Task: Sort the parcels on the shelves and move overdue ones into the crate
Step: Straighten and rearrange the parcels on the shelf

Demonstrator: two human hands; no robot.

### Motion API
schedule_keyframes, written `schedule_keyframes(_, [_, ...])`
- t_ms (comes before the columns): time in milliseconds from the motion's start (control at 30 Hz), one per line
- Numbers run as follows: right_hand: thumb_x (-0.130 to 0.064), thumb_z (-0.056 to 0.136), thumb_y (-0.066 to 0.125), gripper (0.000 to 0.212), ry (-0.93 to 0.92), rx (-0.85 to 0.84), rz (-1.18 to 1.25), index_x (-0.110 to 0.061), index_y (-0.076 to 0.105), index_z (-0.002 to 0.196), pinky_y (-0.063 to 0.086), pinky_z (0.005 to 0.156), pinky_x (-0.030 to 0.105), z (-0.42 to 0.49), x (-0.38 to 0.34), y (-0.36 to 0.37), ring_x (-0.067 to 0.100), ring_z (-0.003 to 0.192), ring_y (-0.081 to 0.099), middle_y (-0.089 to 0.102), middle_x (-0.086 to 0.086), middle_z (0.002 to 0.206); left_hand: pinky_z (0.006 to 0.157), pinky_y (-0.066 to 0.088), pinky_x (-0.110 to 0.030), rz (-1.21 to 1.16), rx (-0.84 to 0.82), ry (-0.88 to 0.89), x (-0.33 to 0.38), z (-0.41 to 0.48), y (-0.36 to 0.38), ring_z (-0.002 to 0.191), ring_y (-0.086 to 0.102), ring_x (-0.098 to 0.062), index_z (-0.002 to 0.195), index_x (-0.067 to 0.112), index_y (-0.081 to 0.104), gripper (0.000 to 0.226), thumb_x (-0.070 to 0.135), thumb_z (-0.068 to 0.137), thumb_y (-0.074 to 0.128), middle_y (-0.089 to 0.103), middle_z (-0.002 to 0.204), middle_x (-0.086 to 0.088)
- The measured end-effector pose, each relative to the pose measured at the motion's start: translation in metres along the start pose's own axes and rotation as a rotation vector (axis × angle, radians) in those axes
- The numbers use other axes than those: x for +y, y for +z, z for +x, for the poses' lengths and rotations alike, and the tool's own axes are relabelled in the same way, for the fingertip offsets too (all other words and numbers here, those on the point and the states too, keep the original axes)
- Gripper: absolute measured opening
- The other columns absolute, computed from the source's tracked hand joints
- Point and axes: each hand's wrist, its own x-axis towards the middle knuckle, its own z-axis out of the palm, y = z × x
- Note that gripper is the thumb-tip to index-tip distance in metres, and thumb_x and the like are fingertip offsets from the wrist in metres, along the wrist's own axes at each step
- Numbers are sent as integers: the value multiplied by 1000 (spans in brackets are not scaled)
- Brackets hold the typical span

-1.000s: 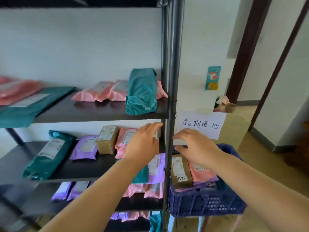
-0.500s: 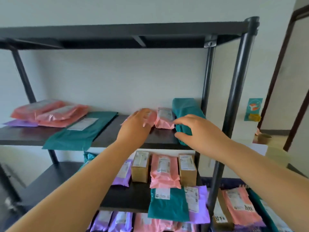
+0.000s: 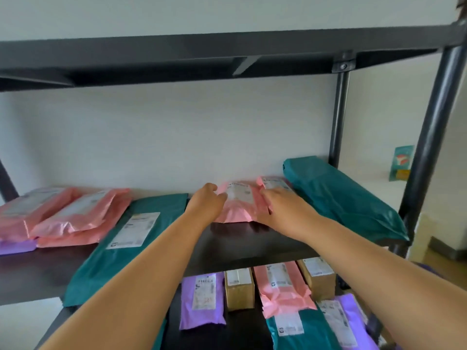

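Presently: one pink parcel (image 3: 238,202), label up, near the back edge of the shelf (image 3: 252,245), with a bulky teal parcel (image 3: 341,198) near it toward the right edge. Left hand (image 3: 206,204), curled, grips its left side; right hand (image 3: 281,208), curled, grips its right side.

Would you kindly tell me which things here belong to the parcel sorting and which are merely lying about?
In the job: pink parcel, held by left grip and right grip; bulky teal parcel beside it; flat teal parcel; shelf.
Lying about: wall sticker, right of the rack.
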Motion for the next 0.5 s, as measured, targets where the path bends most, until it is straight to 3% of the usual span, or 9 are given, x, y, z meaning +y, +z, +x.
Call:
schedule_keyframes(100, [-64,89,44,68,50,-31,-92,-25,33,144,50,94,43,20,2,16,24,111,59,60,4,127,96,44,-36,6,-32,-14,-8,15,5,124,52,-35,138,1,47,48,23,95,50,52,140,-18])
schedule_keyframes(167, [-65,86,45,81,62,-47,-163,-27,16,152,47,93,44,30,6,26,27,115,57,55,5,136,84,44,-35,21,-54,-18,-10,19,10,117,55,-37,129,-3,52,43,25,96,48,58,130,-22])
schedule_keyframes(233, [-65,85,49,87,55,-69,-194,-28,10,154,45,93,46,36,9,33,28,120,55,48,5,144,76,40,-33,85,-90,-23,-9,20,16,110,58,-36,122,-2,56,37,24,98,45,61,122,-21])
schedule_keyframes(367, [-58,93,48,57,12,-178,-210,-25,46,140,32,109,43,36,14,35,27,129,47,52,6,142,87,45,-33,225,-165,-98,-5,27,27,113,60,-31,126,2,58,36,21,100,43,63,124,-16])
schedule_keyframes(500, [-45,98,44,39,-20,-196,-173,-25,55,130,16,119,42,35,15,33,28,136,39,50,9,144,83,46,-33,121,-115,-220,-2,31,30,107,62,-31,124,2,57,37,28,100,45,63,118,-17])
